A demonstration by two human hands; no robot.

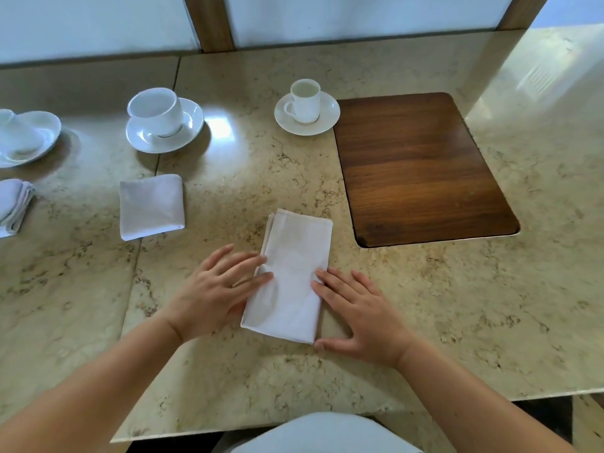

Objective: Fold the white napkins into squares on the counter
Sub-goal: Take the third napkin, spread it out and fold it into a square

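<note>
A white napkin (291,276) lies folded into a long rectangle on the beige marble counter (425,305), right in front of me. My left hand (219,289) rests flat with spread fingers touching its left edge. My right hand (356,315) lies flat on the counter, fingertips on the napkin's right edge and thumb by its near right corner. Neither hand grips the cloth. A second white napkin (152,206), folded into a square, lies to the left. A third folded napkin (13,204) sits at the far left edge, partly cut off.
Three white cups on saucers stand along the back: one at centre (305,99), one at the left (157,111), one tipped over at the far left (19,135). A dark wooden board (421,165) is set into the counter at the right. The counter's near edge runs just below my forearms.
</note>
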